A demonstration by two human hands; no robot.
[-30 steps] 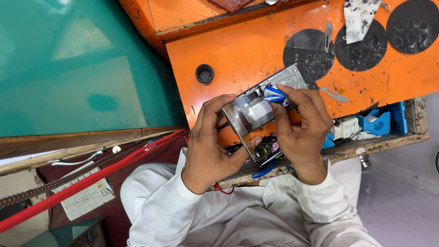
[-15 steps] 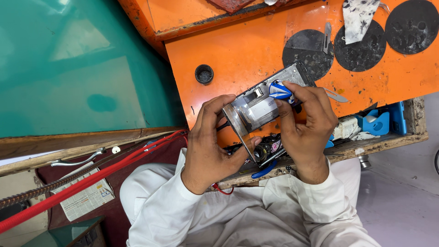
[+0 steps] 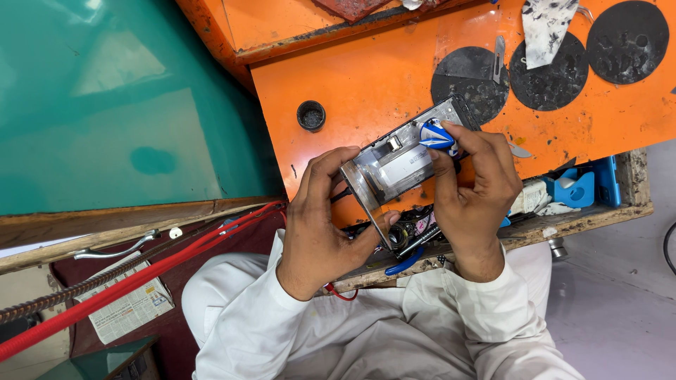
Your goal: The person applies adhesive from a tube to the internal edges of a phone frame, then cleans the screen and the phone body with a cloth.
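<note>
- Opened phone [image 3: 401, 163], back cover off, metal frame and pale inner parts exposed; held tilted in the air above the front edge of the orange workbench [image 3: 366, 77].
- Left hand [image 3: 320, 225] grasps the phone's lower end, thumb under the edge, fingers curled along its near side.
- Right hand [image 3: 475, 193] supports the upper end and pinches a small blue-and-white tool [image 3: 436, 135] against the phone's top corner.
- Just below the hands: open drawer [image 3: 563, 218] with dark small parts, a blue-handled tool [image 3: 405, 266], a blue tape dispenser [image 3: 574, 188].
- On the bench top: black round pads [image 3: 627, 39], a small black cup [image 3: 311, 115].
- Left of the person: red hose [image 3: 127, 285], folded newspaper [image 3: 127, 309], green glass surface [image 3: 105, 98].
</note>
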